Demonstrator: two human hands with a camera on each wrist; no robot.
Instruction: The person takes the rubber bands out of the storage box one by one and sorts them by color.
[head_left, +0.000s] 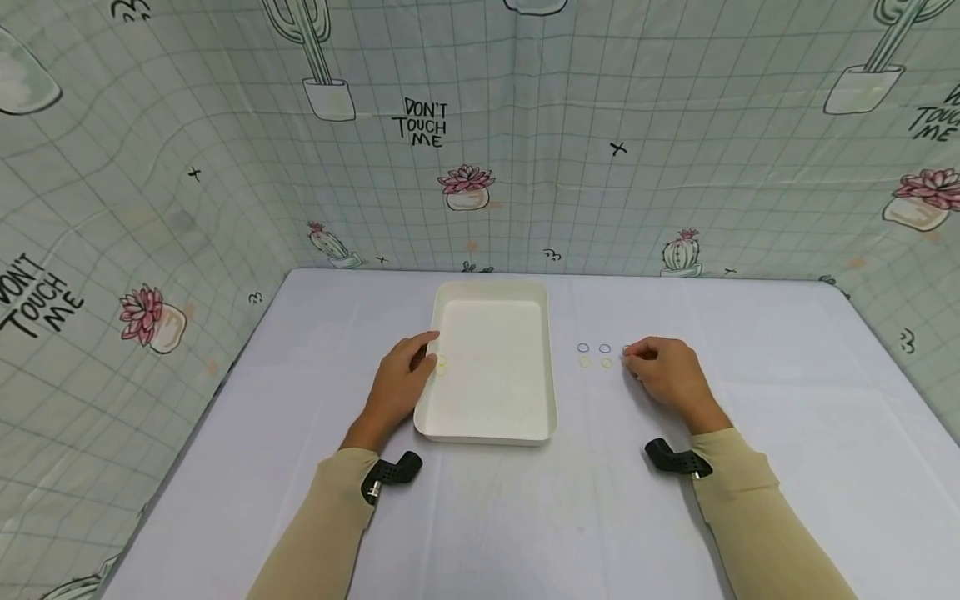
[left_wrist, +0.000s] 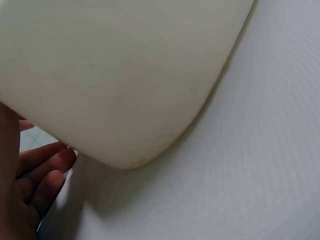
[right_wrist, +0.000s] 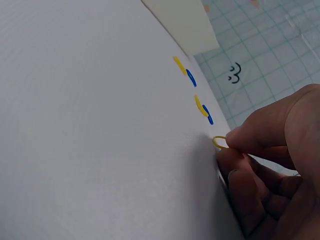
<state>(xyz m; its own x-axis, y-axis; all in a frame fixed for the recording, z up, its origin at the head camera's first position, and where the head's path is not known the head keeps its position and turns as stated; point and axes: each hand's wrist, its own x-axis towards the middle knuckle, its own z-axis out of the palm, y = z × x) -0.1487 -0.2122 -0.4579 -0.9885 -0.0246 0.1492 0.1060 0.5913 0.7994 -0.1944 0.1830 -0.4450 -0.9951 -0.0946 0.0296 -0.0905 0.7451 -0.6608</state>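
Observation:
My left hand (head_left: 400, 375) rests at the left rim of a white tray (head_left: 487, 439), its thumb and index tips touching the edge. Its other fingers hang loosely curled outside the tray wall (left_wrist: 120, 90), while its thumb is hidden in the left wrist view. By the thumb tip lie small yellow rings (head_left: 441, 371) at the tray's left side. My right hand (head_left: 667, 373) pinches a thin yellow ring (right_wrist: 214, 142) between thumb and index finger, low over the table. To its left are blue rings (head_left: 583, 342) and yellow rings (head_left: 584, 367) in two rows.
The table (head_left: 525, 517) has a white cloth. A curtain (head_left: 562, 183) with printed cacti and words hangs behind it and along the left side. Black camera mounts (head_left: 678, 458) sit on both wrists.

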